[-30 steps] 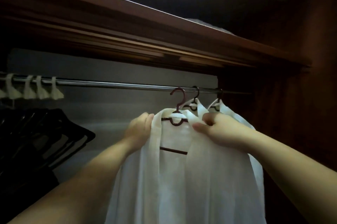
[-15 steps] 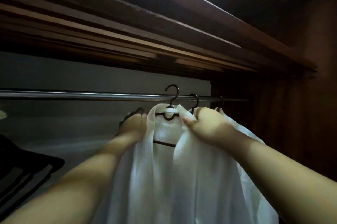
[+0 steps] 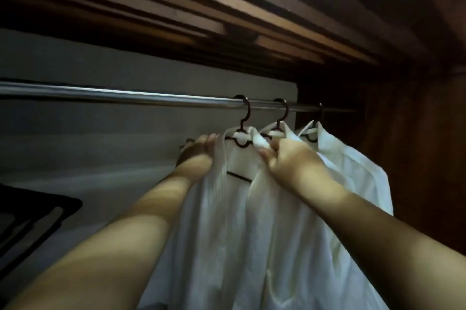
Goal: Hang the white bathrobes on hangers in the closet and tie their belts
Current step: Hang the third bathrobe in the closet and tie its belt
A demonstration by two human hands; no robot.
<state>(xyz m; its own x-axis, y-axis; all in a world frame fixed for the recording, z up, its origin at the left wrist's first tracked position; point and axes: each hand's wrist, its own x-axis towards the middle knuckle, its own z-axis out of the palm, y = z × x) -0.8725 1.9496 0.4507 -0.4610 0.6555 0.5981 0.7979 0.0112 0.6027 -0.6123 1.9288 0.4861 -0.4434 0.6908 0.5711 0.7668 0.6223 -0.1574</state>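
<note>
White bathrobe (image 3: 227, 234) hangs sheer on its hanger (image 3: 242, 130), both hands' fingers (image 3: 267, 155) gripping its collar.

No readable text, label, brand, number or sign showing anywhere in view.

A dark wooden shelf (image 3: 252, 6) is running overhead; black empty hangers (image 3: 30, 221) are lying at lower left against a grey back wall (image 3: 100, 138).
</note>
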